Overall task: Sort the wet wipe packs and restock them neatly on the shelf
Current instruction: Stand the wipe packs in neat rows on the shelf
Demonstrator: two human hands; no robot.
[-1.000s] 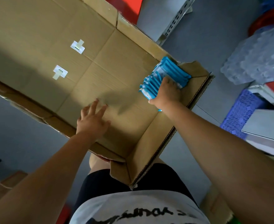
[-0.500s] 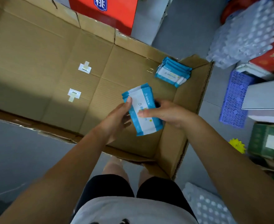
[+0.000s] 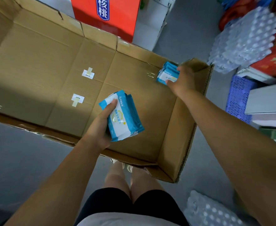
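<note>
Half a second ago both hands were together on one stack of wet wipe packs (image 3: 126, 116) over the middle of the cardboard box (image 3: 52, 59). Now the left hand (image 3: 99, 128) carries that stack alone, thumb laid across the printed top face and fingers curled underneath, holding it above the box floor toward the near right end. The right hand (image 3: 184, 79) has let go and gone back to the far right corner of the box, where it was a second ago. There it closes on the second stack (image 3: 166, 74), fingers hooked over the far edge and thumb against the near edge. Whether that stack has left the box floor yet cannot be told. These look like the last packs in the box, as the rest of its floor shows only cardboard and two taped labels. So the emptying step is nearly over, and the likely next move is to bring the corner stack across to join the one in the left hand, squaring the edges so both go as one tidy bundle. No shelf space for the packs shows here, so the restocking itself is not yet begun. The soft wrappers could slide on each other, and the one-handed grip on the left looks the more likely to fan out.
</note>
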